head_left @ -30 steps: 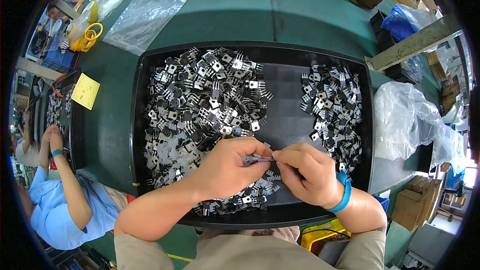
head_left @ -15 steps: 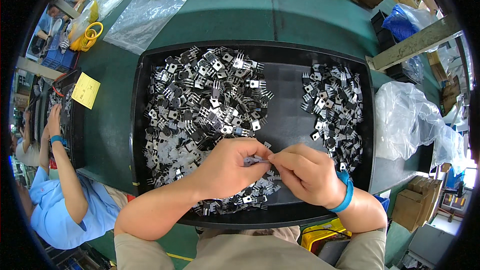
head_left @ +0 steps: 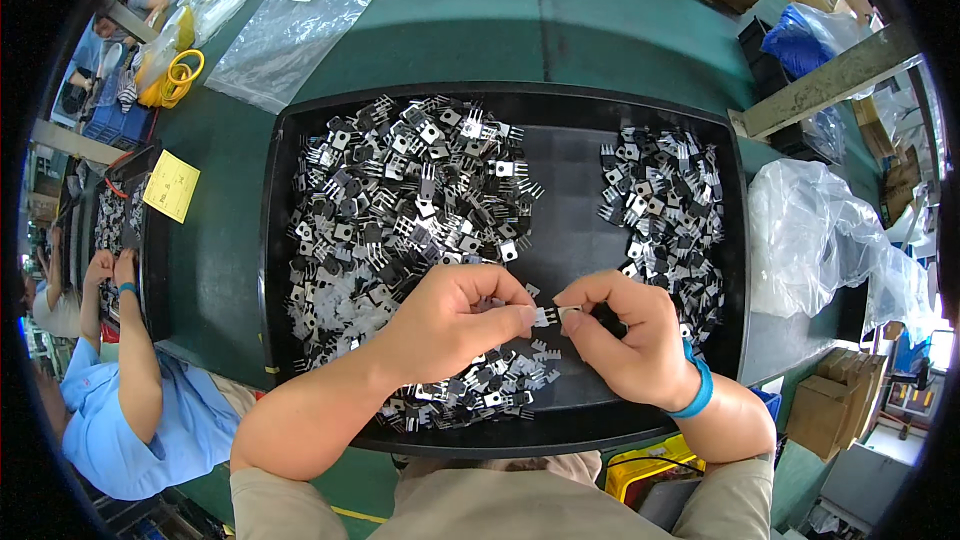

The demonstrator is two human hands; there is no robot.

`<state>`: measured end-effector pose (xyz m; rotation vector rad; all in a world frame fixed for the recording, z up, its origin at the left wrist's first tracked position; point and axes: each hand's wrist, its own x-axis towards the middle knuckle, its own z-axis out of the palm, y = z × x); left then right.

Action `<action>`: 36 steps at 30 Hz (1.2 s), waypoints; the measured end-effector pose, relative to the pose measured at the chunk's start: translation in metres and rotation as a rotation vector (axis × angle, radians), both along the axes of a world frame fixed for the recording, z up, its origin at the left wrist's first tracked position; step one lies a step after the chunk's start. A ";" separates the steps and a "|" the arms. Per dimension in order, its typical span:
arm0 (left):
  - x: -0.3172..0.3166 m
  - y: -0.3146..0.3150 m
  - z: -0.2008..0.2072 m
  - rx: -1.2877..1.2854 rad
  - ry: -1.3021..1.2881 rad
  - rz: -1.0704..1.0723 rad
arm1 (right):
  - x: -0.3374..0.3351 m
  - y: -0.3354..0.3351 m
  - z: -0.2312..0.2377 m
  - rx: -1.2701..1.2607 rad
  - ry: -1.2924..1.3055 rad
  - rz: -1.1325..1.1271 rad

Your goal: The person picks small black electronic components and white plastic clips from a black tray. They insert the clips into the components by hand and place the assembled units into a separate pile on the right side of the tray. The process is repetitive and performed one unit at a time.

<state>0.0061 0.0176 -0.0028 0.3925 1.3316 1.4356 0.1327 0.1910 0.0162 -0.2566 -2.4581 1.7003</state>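
Over the black tray my two hands nearly meet. Thumb and finger of my left hand pinch a small whitish plastic piece. My right hand, wearing a teal wristband, pinches a three-legged transistor, its body mostly hidden by the fingertips. The legs point at the whitish piece; whether the two touch, I cannot tell. A big heap of transistors fills the tray's left part, a smaller heap of transistors its right side. Translucent white pieces lie near my left forearm.
A clear plastic bag lies on the green table beyond the tray; crumpled clear plastic is at the right. A yellow note sits at the left, beside a co-worker in blue at another tray. A metal post slants in.
My fingertips have drawn slightly apart, and the whitish piece and the transistor now show between them. The co-worker's hands have come together over the other tray.
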 end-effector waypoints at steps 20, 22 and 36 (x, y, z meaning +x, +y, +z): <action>0.003 -0.003 0.002 -0.108 0.171 -0.002 | 0.000 -0.020 -0.006 -0.531 -0.254 -0.087; 0.004 -0.002 0.002 -0.121 0.172 0.002 | 0.000 -0.021 -0.007 -0.521 -0.242 -0.070; -0.006 -0.003 0.007 0.042 -0.145 0.147 | -0.001 0.000 0.021 -0.456 -0.342 -0.022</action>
